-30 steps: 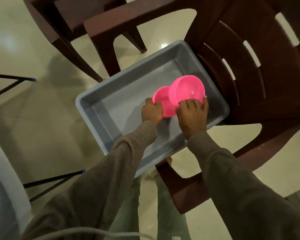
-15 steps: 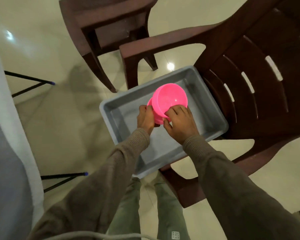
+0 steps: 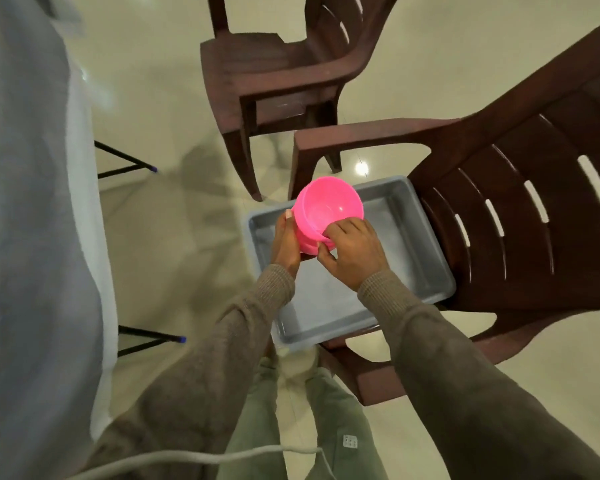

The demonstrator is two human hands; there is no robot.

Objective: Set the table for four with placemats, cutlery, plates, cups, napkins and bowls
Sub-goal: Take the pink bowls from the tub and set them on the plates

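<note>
Two pink plastic bowls [image 3: 328,211] are nested, the upper one tilted with its opening toward me. They hang above the left end of a grey plastic tray [image 3: 416,258] that rests on a dark brown chair [image 3: 520,209]. My left hand [image 3: 286,242] grips the lower bowl from the left, thumb up along its side. My right hand [image 3: 354,252] pinches the near rim of the upper bowl with curled fingers. The tray looks bare inside.
A second brown chair [image 3: 274,74] stands farther back on the glossy floor. The table with a pale blue-grey cloth [image 3: 39,237] runs down the left edge, black legs [image 3: 142,341] under it. A white cable [image 3: 201,457] crosses the bottom of the view.
Both hands have lifted the pink bowls up out of the tray and brought them together, one nested in the other. My view has swung left toward the table.
</note>
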